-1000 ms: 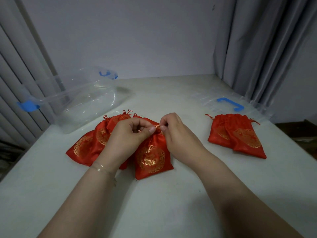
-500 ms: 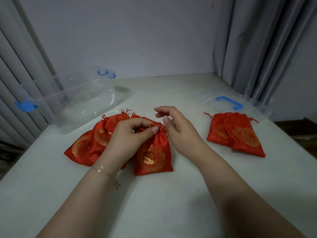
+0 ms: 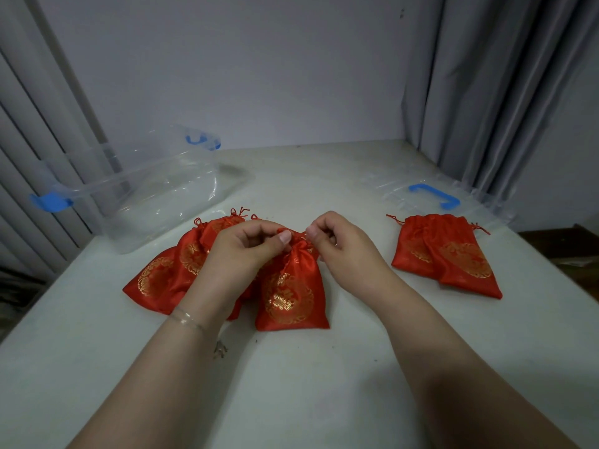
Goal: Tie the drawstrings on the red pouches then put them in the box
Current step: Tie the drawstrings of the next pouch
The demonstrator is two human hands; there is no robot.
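Both hands work at the gathered neck of one red pouch [image 3: 291,286] lying at the middle of the worktop [image 3: 291,384]: the left hand [image 3: 240,251] curls its fingers and presses its thumb against the neck from the left, apparently pinching a drawstring, and the right hand [image 3: 340,244] is curled just beside the neck on the right, seemingly nipping the other cord, though the cords themselves are too thin and hidden to make out. The likely trouble is a slipped cord: the satin looks slick and the strings fine, so a loose pinch could let the knot fall open, or a hard tug could drag the light pouch across the surface into the pile of pouches [image 3: 168,273] touching it on the left. Pulling unevenly could also bunch the neck crooked. The pouch body lies flat below the hands, its neck between them. Two more pouches [image 3: 447,254] lie well apart to the right, near a clear lid [image 3: 431,196]. The clear box [image 3: 146,192] stands open at the back left, beyond the pile, with nothing visible in it.
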